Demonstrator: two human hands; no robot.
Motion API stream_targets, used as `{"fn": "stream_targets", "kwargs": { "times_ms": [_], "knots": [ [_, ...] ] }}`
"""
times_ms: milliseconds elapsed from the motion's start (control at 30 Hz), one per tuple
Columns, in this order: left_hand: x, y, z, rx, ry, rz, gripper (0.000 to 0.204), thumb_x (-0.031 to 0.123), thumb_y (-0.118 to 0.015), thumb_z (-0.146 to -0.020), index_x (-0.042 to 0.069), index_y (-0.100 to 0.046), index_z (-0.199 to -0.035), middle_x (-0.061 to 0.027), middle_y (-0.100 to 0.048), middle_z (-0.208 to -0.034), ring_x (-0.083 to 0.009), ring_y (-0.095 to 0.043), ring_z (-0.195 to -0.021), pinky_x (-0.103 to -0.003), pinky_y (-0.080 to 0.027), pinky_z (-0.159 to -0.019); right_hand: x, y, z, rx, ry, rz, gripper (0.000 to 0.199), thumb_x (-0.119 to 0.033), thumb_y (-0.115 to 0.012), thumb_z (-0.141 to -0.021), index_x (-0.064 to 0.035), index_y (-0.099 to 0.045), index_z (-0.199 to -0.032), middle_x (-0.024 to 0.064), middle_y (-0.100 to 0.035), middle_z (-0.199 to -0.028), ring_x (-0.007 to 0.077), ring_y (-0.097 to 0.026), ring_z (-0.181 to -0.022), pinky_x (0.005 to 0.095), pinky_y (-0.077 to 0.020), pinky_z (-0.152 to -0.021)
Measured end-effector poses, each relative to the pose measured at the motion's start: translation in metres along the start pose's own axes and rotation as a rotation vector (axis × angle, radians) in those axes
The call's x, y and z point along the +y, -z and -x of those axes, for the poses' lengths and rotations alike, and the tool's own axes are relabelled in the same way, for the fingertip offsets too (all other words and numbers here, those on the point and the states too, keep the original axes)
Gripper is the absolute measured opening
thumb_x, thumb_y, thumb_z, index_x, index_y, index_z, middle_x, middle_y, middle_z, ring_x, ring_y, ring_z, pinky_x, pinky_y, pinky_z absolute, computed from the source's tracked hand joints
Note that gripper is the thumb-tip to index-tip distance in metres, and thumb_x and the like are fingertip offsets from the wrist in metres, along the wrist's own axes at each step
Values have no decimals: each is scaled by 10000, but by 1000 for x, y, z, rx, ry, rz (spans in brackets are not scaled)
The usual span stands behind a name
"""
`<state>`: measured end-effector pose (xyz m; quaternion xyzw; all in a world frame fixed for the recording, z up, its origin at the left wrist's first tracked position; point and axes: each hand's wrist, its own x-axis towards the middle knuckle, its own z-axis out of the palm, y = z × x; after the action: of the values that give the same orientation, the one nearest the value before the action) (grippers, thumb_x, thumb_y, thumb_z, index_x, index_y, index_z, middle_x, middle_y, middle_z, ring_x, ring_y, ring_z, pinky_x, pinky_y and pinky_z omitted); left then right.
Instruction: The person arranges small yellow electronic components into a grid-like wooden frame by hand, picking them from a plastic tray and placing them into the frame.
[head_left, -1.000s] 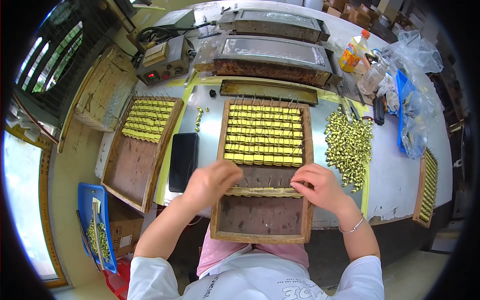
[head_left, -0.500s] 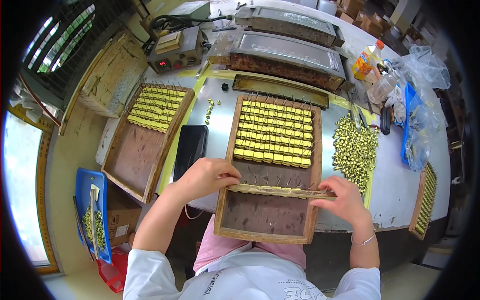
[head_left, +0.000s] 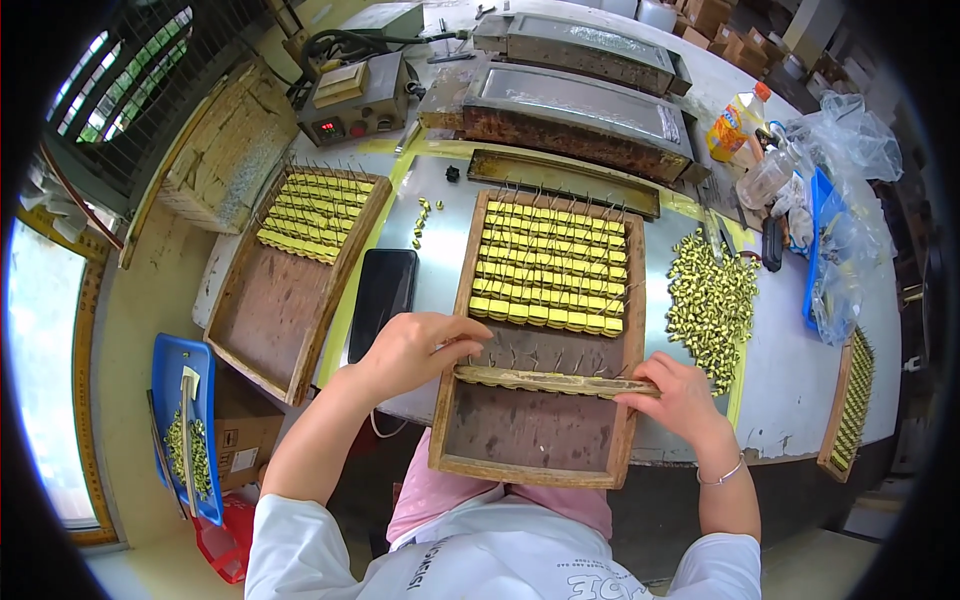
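A narrow wooden strip point(head_left: 540, 381) carrying a row of small yellow pieces with thin wires standing up lies crosswise over a wooden tray point(head_left: 620, 440). My right hand point(head_left: 680, 395) pinches the strip's right end between thumb and fingers. Just above the left end is my left hand point(head_left: 405, 352), its thumb and index finger a little apart beside the first wires; whether a fingertip touches a wire is too small to tell. Beyond the strip, several rows of yellow blocks point(head_left: 548, 265) with wires fill the tray's far half.
A second tray point(head_left: 290, 285) with similar rows stands left, beside a black phone point(head_left: 385, 290). Right of my tray lies a heap of small brass-coloured parts point(head_left: 710, 300). Metal heating plates point(head_left: 580, 100), a control box point(head_left: 355, 100) and a bottle point(head_left: 738, 120) stand farther back.
My left hand has let go of the strip's left end and risen slightly, its fingers parting. My right hand has shifted slightly left, still gripping; the strip's yellow row is more exposed.
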<state>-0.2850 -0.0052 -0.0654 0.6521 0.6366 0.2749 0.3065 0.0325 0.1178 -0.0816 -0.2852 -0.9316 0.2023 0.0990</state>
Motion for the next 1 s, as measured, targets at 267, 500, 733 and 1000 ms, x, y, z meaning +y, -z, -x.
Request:
{"fn": "stream_targets", "kwargs": {
  "times_ms": [267, 500, 733, 1000],
  "knots": [
    [-6, 1, 9, 267, 295, 446, 264, 120, -568, -874, 5, -548, -1110, -39, -652, -864, -87, -579, -806, -222, -456, -736, 17, -4, 5, 56, -23, -172, 297, -338, -702, -727, -55, -615, -703, 74, -556, -614, 243, -552, -517, 320, -425, -462],
    [3, -2, 23, -47, 523, 535, 220, 132, -620, -841, -18, -637, -1000, -56, -654, -827, -103, -602, -745, -254, -499, -650, 8, 12, 1, 43, -87, -358, 238, -238, -715, -731, -21, -622, -695, 75, -527, -552, 170, -481, -453, 272, -366, -438],
    [2, -11, 18, -14, 528, 663, 196, 103, -636, -821, -40, -652, -953, -84, -651, -796, -131, -617, -717, -265, -518, -649, 5, 14, -7, 77, -55, -331, 236, -227, -729, -719, -22, -620, -676, 75, -522, -540, 171, -476, -448, 277, -363, -436],
    [10, -4, 16, 40, 479, 762, 278, 159, -643, -824, -15, -608, -1038, -82, -641, -901, -136, -607, -818, -281, -516, -692, 0, 14, -12, 115, -62, -339, 270, -285, -719, -732, -35, -628, -681, 83, -562, -576, 208, -536, -476, 293, -398, -436]
  ]
}}
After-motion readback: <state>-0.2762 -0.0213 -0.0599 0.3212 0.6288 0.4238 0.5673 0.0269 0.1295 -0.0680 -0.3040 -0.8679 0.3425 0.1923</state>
